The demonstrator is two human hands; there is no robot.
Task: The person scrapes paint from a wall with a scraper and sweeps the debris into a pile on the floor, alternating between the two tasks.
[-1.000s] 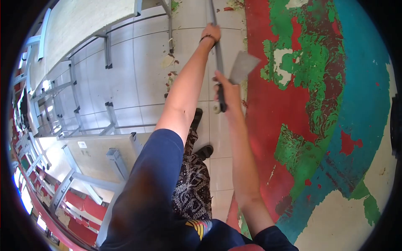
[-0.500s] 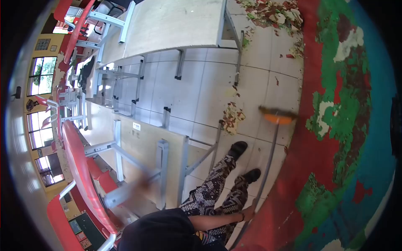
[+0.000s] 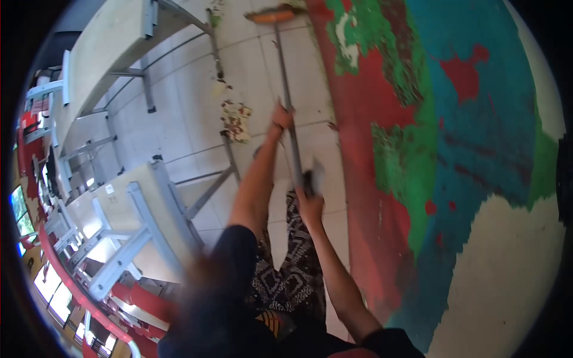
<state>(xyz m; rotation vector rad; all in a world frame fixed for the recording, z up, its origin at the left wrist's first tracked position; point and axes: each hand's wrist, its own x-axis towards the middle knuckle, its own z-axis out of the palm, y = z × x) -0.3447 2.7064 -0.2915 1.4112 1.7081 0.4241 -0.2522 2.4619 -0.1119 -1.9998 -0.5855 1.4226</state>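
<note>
A long-handled broom (image 3: 287,89) with an orange head (image 3: 271,16) and dark bristles reaches away from me across the tiles, its head near the foot of the wall. My left hand (image 3: 283,114), a band at its wrist, is closed around the grey handle partway along. Nearer my body, my right hand (image 3: 310,207) is closed at the handle's lower end. Beside its fingers shows a blurred grey blade-like piece (image 3: 319,175); I cannot tell whether that hand holds it. Paint flakes (image 3: 236,120) lie on the floor left of my left hand.
A wall (image 3: 394,179) with peeling red, green and blue paint runs along my right. Pale tables (image 3: 95,51) with metal legs stand at left, one tipped with its legs (image 3: 143,227) showing. Red chairs (image 3: 65,274) are at lower left. My patterned trousers (image 3: 280,274) show below.
The view has swung, so the wall fills more of it and the broom head appears farther up. My right hand has come into view onto the handle; my left hand has stretched forward along it.
</note>
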